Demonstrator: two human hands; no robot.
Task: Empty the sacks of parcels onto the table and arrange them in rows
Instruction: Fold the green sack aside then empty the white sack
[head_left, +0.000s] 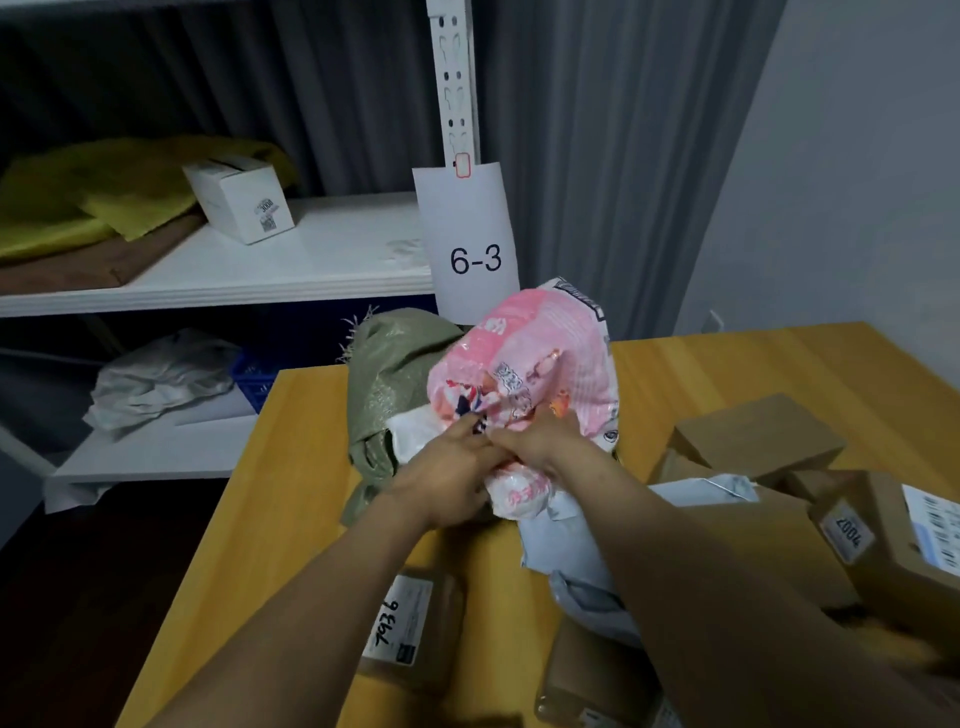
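**PINK PARCEL: POSITION AT GRASP**

Green sack (395, 374) slumped on desk (291, 467), leftmost. Left hand (447, 478) and right hand (540, 441) touching, both clenched on lower end of pink parcel (530, 364). Parcel directly beyond, long axis upright (about equally near to both). Brown parcels (758, 436) unsorted at right.

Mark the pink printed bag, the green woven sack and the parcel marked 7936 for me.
pink printed bag (540, 332), head view, upper pink face.
green woven sack (395, 358), head view, bulging upper part.
parcel marked 7936 (402, 618), head view, its white label.
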